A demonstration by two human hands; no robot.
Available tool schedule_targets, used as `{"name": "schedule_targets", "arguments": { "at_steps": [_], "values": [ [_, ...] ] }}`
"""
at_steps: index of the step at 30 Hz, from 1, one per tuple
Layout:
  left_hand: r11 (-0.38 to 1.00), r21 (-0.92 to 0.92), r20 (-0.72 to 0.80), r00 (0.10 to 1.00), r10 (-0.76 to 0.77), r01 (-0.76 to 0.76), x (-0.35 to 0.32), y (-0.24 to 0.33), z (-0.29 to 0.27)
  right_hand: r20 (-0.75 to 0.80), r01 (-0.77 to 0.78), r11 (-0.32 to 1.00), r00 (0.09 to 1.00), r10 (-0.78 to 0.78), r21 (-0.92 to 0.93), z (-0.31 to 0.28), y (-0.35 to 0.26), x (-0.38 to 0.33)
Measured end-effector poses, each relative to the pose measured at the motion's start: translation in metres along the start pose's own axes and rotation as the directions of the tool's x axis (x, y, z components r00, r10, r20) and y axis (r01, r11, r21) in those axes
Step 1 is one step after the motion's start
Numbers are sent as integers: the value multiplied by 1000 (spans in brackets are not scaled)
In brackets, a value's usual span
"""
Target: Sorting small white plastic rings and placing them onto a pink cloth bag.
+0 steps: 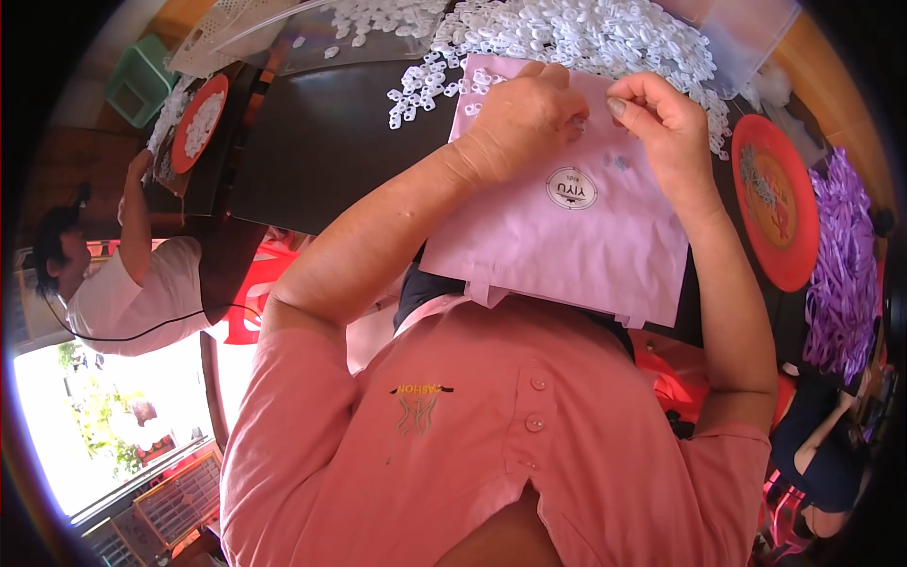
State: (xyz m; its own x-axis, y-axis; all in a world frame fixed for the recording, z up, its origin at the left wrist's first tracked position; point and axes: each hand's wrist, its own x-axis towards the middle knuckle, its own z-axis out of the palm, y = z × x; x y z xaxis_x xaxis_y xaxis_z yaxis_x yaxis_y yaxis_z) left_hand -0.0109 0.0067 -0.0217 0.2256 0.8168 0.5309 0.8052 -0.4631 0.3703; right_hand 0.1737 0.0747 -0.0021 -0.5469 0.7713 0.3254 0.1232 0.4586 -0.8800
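Observation:
A pale pink paper bag (pixel 567 236) with a round white sticker lies flat on the dark table (pixel 321 142), its lower edge hanging over toward my body. My left hand (pixel 524 118) rests on the bag's upper edge with its fingers curled down over it. My right hand (pixel 661 118) pinches the same edge just to the right, thumb and forefinger together. Whether a small piece sits between those fingers is hidden. A heap of small white plastic rings (pixel 567 33) lies just beyond the bag.
A red plate (pixel 779 198) sits at the right beside a pile of purple ribbons (pixel 841 255). Another red plate (pixel 200 121) with white pieces is at the far left, where a person in white (pixel 132 283) sits. A clear plastic sheet (pixel 321 33) lies at the back.

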Motion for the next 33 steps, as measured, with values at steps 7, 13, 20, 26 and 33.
{"name": "schedule_targets", "arguments": {
  "at_steps": [7, 13, 20, 26, 33],
  "values": [
    [999, 37, -5, 999, -33, 33, -1, 6, 0, 25, -12, 1000, 1000, 12, -28, 1, 1, 0],
    [988, -111, 26, 994, -103, 105, -1, 9, -1, 42, -10, 1000, 999, 10, -5, 4, -2, -2],
    [966, -184, 29, 984, -178, 180, -2, 6, 1, 52, -22, 1000, 998, 21, 21, 7, -2, -3],
    [602, -673, 179, 885, -430, 429, 2, 15, -10, 81, 31, 999, 996, -31, 7, 13, -8, -5],
    [406, -747, 277, 801, -531, 527, 5, 21, -19, 58, -30, 998, 998, 27, 46, 15, -20, -6]
  ]
}}
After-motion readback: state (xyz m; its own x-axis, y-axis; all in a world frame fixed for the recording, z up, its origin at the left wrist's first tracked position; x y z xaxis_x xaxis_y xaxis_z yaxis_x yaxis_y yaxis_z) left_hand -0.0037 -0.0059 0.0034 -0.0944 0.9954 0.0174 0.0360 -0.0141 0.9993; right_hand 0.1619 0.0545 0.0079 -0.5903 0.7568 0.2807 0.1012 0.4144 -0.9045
